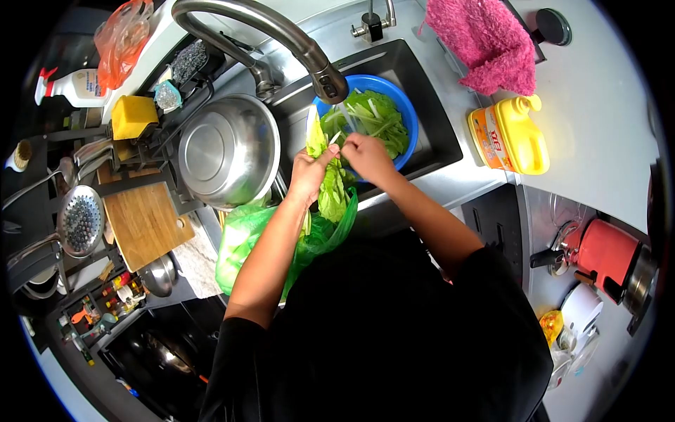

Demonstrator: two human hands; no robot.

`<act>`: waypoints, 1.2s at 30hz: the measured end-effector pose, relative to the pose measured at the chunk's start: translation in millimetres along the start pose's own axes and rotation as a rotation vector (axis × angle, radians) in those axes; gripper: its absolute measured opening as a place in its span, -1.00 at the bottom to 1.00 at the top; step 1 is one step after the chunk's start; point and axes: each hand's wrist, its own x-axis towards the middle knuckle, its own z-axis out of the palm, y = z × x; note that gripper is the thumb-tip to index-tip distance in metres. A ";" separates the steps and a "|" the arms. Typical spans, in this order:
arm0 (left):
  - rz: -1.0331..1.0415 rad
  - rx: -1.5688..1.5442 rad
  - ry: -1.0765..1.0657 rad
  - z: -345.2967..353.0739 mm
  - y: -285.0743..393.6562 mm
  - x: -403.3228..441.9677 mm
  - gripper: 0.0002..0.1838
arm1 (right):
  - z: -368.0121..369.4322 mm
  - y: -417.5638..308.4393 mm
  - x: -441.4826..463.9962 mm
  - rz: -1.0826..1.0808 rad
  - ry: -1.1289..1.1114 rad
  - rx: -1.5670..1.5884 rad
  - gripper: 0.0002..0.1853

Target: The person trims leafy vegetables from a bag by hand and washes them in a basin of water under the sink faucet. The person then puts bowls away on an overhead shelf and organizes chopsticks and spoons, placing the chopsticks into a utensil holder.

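My left hand (312, 172) is closed around a bunch of leafy green lettuce (332, 194), held over the near left part of the dark sink (439, 133). Close beside it, my right hand (368, 159) has its fingers curled in at the leaves; what they pinch is hidden. A blue basin (412, 126) in the sink holds many loose green leaves (376, 112). Water runs from the faucet (329, 83) toward the basin. Below my left hand lies a green plastic bag (246, 235), partly covered by my left forearm.
A steel bowl (225, 151) stands left of the basin. To the right are a yellow detergent jug (517, 137) and a pink towel (485, 42). A wooden cutting board (144, 221), a skimmer (81, 220) and a yellow sponge (133, 117) are on the left.
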 end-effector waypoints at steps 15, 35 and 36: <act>-0.118 -0.108 -0.260 -0.3 20.2 -13.3 -0.74 | 3.4 -19.5 -5.5 0.116 -0.075 0.530 -0.75; -0.198 -0.690 -0.141 -31.3 -9.5 -4.8 -0.47 | -32.0 0.4 1.9 -0.074 0.287 0.549 -0.69; -0.182 -0.693 -0.185 -29.7 -8.5 -6.9 -0.45 | -29.5 6.3 0.0 -0.187 0.338 0.148 -0.65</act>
